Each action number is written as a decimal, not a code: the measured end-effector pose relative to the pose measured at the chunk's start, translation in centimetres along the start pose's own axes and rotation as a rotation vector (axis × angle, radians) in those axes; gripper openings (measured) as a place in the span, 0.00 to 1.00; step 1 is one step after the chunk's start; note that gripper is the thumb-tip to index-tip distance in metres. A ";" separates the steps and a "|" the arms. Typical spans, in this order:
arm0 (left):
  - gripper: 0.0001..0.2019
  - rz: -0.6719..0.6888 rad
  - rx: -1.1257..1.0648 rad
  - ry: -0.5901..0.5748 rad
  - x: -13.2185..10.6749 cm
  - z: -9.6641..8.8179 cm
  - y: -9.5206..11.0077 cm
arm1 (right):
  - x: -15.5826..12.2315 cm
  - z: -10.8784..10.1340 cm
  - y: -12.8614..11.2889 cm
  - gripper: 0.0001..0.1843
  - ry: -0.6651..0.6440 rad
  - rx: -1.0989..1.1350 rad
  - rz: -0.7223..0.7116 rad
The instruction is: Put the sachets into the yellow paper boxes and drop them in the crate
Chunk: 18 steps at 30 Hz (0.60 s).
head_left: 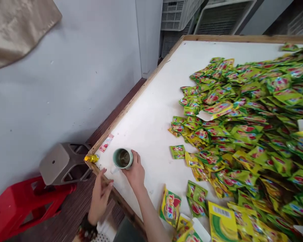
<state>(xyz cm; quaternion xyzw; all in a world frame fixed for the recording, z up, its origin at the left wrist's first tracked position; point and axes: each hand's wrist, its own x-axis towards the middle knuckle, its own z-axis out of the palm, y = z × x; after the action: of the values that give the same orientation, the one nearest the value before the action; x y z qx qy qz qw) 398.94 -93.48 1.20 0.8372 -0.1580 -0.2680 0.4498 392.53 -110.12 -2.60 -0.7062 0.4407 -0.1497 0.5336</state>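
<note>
Our right hand point(135, 173) grips the pale-green round ceramic mug point(115, 159) by its right side; its handle point(114, 170), blurred, seems angled toward our empty, loosely spread left hand point(99, 195).

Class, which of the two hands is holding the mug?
The right hand: it grips the side of the mug. The left hand, by contrast, is apart from the mug, at the table's wooden edge.

mug point(115, 159): pale green | packets point(246, 134): green, yellow | stool point(11, 208): red | sleeve point(101, 237): white, black-dotted
</note>
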 end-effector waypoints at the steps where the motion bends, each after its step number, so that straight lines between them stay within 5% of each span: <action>1: 0.36 0.009 -0.018 -0.029 1.6 0.6 1.0 | 0.3 0.3 -0.4 0.43 0.000 0.008 0.006; 7: 0.29 0.097 -0.046 0.084 9.0 1.9 1.6 | 3.9 2.4 -3.1 0.47 -0.070 0.065 -0.001; 12: 0.32 0.115 -0.120 0.095 13.0 0.6 2.9 | 6.1 -0.4 -3.7 0.55 -0.257 0.106 -0.077; 15: 0.29 0.131 -0.038 0.137 12.4 0.7 2.9 | 3.3 -4.2 -2.3 0.44 -0.185 0.114 -0.102; 18: 0.28 0.047 0.197 0.171 8.3 1.8 2.1 | -3.2 -8.7 1.1 0.29 0.065 0.127 -0.102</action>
<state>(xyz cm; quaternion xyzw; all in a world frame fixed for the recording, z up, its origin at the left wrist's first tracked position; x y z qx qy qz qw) 404.56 -100.06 -0.39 0.8932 -0.1641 -0.1683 0.3832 384.24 -113.06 0.64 -0.6870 0.4109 -0.2270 0.5546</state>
